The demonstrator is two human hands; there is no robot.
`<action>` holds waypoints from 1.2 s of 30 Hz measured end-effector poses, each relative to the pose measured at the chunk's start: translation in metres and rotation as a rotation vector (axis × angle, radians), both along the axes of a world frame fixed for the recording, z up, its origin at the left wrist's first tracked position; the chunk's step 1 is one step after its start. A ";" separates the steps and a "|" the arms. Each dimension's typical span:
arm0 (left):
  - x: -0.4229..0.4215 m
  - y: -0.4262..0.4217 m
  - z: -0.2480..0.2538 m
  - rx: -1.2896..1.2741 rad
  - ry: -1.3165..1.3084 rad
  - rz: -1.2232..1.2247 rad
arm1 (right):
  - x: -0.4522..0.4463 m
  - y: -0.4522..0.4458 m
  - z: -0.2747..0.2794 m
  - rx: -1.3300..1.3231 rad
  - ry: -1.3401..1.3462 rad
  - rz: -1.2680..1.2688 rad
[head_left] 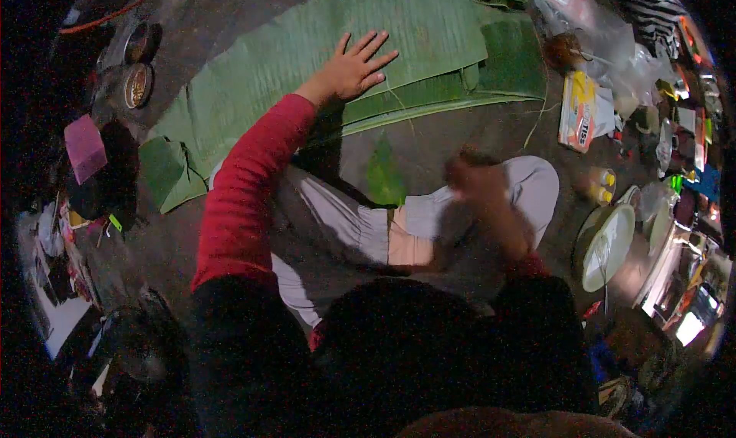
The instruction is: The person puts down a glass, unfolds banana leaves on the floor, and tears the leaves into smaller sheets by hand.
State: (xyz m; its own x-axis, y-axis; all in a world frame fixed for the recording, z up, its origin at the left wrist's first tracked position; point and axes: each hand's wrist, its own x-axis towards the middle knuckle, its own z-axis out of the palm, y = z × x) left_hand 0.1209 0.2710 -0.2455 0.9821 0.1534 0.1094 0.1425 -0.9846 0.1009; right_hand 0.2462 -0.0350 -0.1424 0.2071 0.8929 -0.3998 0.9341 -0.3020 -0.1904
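Observation:
Large green banana leaves point(253, 78) lie layered across the floor in front of my crossed legs. My left hand point(356, 68) rests flat on the top leaf near its front edge, fingers spread, holding nothing. Over my right knee is my right hand point(475, 173), dark and smeared by motion, so its fingers and anything in them cannot be made out. A small piece of green leaf point(386, 173) lies on the floor between the two hands, close to my lap.
At the right stand a yellow and white packet point(579, 110), two small yellow-capped bottles point(604, 187) and a pale bowl point(608, 246) with a utensil. Plastic bags and clutter lie beyond. A round tin point(138, 85) and a pink block point(85, 148) are at the left.

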 end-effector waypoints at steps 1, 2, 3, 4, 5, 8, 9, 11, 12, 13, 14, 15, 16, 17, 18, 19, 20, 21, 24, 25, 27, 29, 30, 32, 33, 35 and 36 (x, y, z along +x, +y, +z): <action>0.000 -0.001 0.000 0.003 -0.021 0.022 | -0.020 -0.006 0.013 -0.144 0.043 0.087; 0.000 -0.003 0.000 -0.002 -0.020 0.019 | -0.040 -0.013 0.025 -0.285 0.094 0.172; 0.000 -0.003 0.002 0.005 -0.031 0.023 | -0.055 -0.008 0.047 -0.389 0.127 0.197; 0.000 -0.003 0.003 0.013 -0.041 0.026 | -0.070 -0.003 0.070 -0.494 0.160 0.221; 0.001 -0.002 0.001 0.011 -0.042 0.024 | -0.078 -0.008 0.077 -0.361 0.319 0.215; 0.001 -0.004 0.001 0.018 -0.046 0.032 | -0.088 -0.018 0.085 -0.020 0.704 0.188; 0.000 -0.004 0.004 0.017 -0.049 0.024 | -0.085 -0.019 0.083 0.049 0.780 0.187; -0.003 -0.002 0.006 0.020 -0.051 0.024 | -0.052 -0.012 0.076 -0.206 0.564 0.014; -0.002 0.001 0.002 -0.026 -0.047 0.013 | -0.037 -0.005 0.080 -0.190 0.484 -0.071; -0.001 0.004 -0.002 -0.074 -0.044 0.000 | -0.015 -0.004 0.079 -0.002 0.463 -0.130; -0.001 0.010 -0.004 -0.075 -0.045 0.003 | 0.008 -0.002 0.077 0.187 0.435 -0.179; 0.000 0.018 -0.006 -0.172 -0.105 0.008 | 0.030 0.002 0.079 0.232 0.370 -0.240; -0.001 0.022 -0.006 -0.268 -0.165 0.012 | 0.052 0.007 0.080 0.276 0.309 -0.302; -0.003 0.025 -0.002 -0.268 -0.166 0.015 | 0.062 0.020 0.104 0.287 0.204 -0.393; -0.005 0.027 0.007 -0.233 -0.164 0.054 | 0.084 0.020 0.105 0.394 0.119 -0.366; -0.007 0.028 0.015 -0.199 -0.161 0.092 | 0.109 0.017 0.106 0.500 0.033 -0.338; -0.009 0.027 0.022 -0.198 -0.161 0.093 | 0.123 0.022 0.116 0.505 0.029 -0.477; -0.011 0.025 0.030 -0.171 -0.126 0.115 | 0.136 0.027 0.123 0.509 0.024 -0.616; -0.014 0.013 0.036 -0.108 -0.066 0.148 | 0.203 0.026 0.107 0.743 -0.084 -0.494; -0.013 0.009 0.034 -0.075 -0.041 0.159 | 0.213 0.032 0.107 0.733 -0.159 -0.499; -0.004 -0.005 0.029 -0.057 -0.029 0.072 | 0.225 0.027 0.102 0.719 -0.241 -0.506; 0.010 -0.018 0.023 -0.040 -0.015 -0.018 | 0.198 0.033 0.104 0.764 -0.004 -0.495; 0.016 -0.026 0.019 -0.050 -0.035 -0.102 | 0.178 0.031 0.103 0.801 -0.096 -0.396; 0.025 -0.035 0.003 -0.056 -0.073 -0.154 | 0.130 0.027 0.110 0.446 -0.011 -0.553; 0.028 -0.035 -0.003 -0.063 -0.074 -0.158 | 0.103 0.023 0.114 0.513 0.043 -0.379; 0.033 -0.035 -0.009 0.003 -0.076 -0.091 | 0.048 0.015 0.147 0.269 0.255 -0.356; 0.033 -0.036 -0.010 -0.001 -0.077 -0.099 | 0.044 -0.004 0.145 0.260 0.288 -0.117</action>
